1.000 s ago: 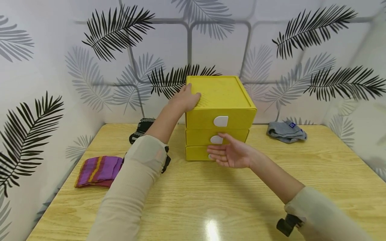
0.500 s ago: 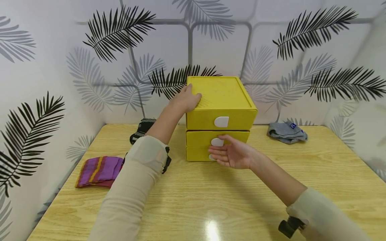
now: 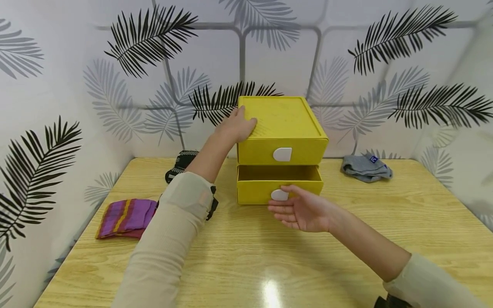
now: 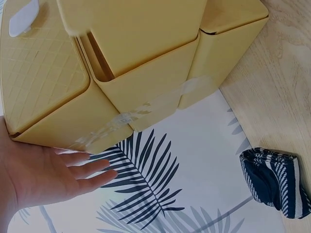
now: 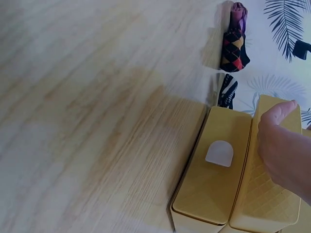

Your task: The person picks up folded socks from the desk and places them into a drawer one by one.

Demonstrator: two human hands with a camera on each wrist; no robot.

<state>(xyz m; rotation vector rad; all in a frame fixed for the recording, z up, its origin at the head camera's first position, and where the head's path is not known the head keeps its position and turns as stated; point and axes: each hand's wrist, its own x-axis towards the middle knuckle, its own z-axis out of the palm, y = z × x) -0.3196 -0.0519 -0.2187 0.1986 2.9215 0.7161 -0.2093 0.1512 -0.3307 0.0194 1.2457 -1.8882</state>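
A yellow drawer cabinet (image 3: pixel 279 115) stands at the back middle of the table. Its middle drawer (image 3: pixel 254 190) is pulled out, and I see its dark inside in the head view; the bottom drawer (image 5: pixel 209 179) shows in the right wrist view. My right hand (image 3: pixel 304 209) pinches the middle drawer's white handle (image 3: pixel 279 195), thumb above and fingers below. On the cabinet's top left edge rests my left hand (image 3: pixel 236 126), thumb on top. The left wrist view shows its fingers (image 4: pixel 90 167) lying straight beside the cabinet.
A purple striped folded cloth item (image 3: pixel 127 218) lies at the left, a black-and-white folded sock (image 3: pixel 185 162) behind it. A grey folded cloth with a blue label (image 3: pixel 366 168) lies right of the cabinet. In the right wrist view an argyle piece (image 5: pixel 233 51) shows. A leaf-patterned wall stands behind.
The middle drawer has slid out toward me, first a little, then far enough to show its inside. My right hand has come back and down with its handle. My left hand has stayed in place.
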